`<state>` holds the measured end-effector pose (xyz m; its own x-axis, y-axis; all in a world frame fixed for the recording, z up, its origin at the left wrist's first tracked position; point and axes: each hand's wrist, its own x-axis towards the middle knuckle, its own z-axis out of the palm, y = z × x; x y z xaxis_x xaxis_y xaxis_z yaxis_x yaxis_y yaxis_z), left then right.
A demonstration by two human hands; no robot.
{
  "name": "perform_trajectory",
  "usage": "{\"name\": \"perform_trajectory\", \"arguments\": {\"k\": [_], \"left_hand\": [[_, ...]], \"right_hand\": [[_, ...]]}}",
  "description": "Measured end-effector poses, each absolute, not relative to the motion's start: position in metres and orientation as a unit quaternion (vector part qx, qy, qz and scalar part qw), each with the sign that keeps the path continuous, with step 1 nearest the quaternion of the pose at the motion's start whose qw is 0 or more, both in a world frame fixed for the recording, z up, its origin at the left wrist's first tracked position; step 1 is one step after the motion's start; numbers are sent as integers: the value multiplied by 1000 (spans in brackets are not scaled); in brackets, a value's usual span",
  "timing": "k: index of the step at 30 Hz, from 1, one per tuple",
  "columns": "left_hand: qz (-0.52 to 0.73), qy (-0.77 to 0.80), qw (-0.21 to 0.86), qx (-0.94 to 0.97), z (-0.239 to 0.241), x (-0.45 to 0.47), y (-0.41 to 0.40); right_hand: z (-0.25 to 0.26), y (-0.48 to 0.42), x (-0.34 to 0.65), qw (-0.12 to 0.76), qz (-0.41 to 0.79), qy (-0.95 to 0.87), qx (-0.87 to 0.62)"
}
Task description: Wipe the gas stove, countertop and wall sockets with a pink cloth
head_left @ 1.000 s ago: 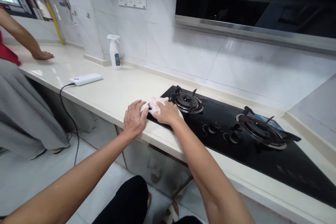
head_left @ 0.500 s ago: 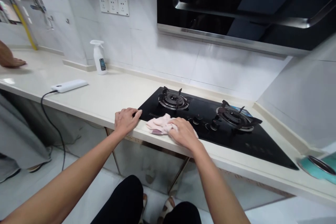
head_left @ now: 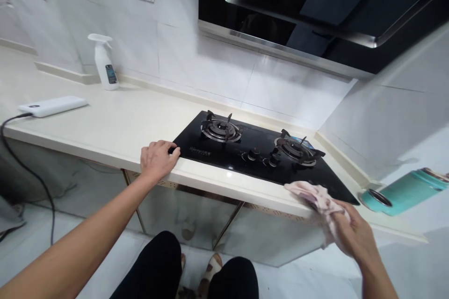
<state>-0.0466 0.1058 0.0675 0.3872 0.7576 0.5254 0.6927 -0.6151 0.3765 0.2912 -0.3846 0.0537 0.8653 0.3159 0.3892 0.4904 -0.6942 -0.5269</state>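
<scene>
A black glass gas hob (head_left: 224, 156) is set into the cream countertop (head_left: 105, 121), with a burner and grate at the left (head_left: 220, 130) and another at the right (head_left: 295, 148). My left hand (head_left: 157, 160) rests on the counter's front edge, its fingertips at the hob's front left corner, holding nothing. Out at the right, my right hand (head_left: 351, 235) grips a crumpled pale pink cloth (head_left: 321, 205). The cloth hangs over the counter's front edge, near the hob's right corner. Control knobs (head_left: 259, 159) sit between the burners.
A white spray bottle (head_left: 104, 63) and a white power bank (head_left: 52, 106) with a black cable stand left on the counter. A teal canister (head_left: 403, 194) lies at the right. A black range hood (head_left: 280, 9) hangs above the hob. My black-trousered knees (head_left: 154, 266) are below.
My right hand has moved right along the hob's front, and the cloth is now bunched in it. The view has turned right, and the other person's hand has left the frame.
</scene>
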Motion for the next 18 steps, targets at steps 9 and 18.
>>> {"name": "perform_trajectory", "arguments": {"k": [9, 18], "left_hand": [[357, 414, 58, 836, 69, -47, 101], [375, 352, 116, 850, 69, -56, 98]], "right_hand": [[57, -315, 260, 153, -185, -306, -921], [100, -120, 100, 118, -91, -503, -851]]}}
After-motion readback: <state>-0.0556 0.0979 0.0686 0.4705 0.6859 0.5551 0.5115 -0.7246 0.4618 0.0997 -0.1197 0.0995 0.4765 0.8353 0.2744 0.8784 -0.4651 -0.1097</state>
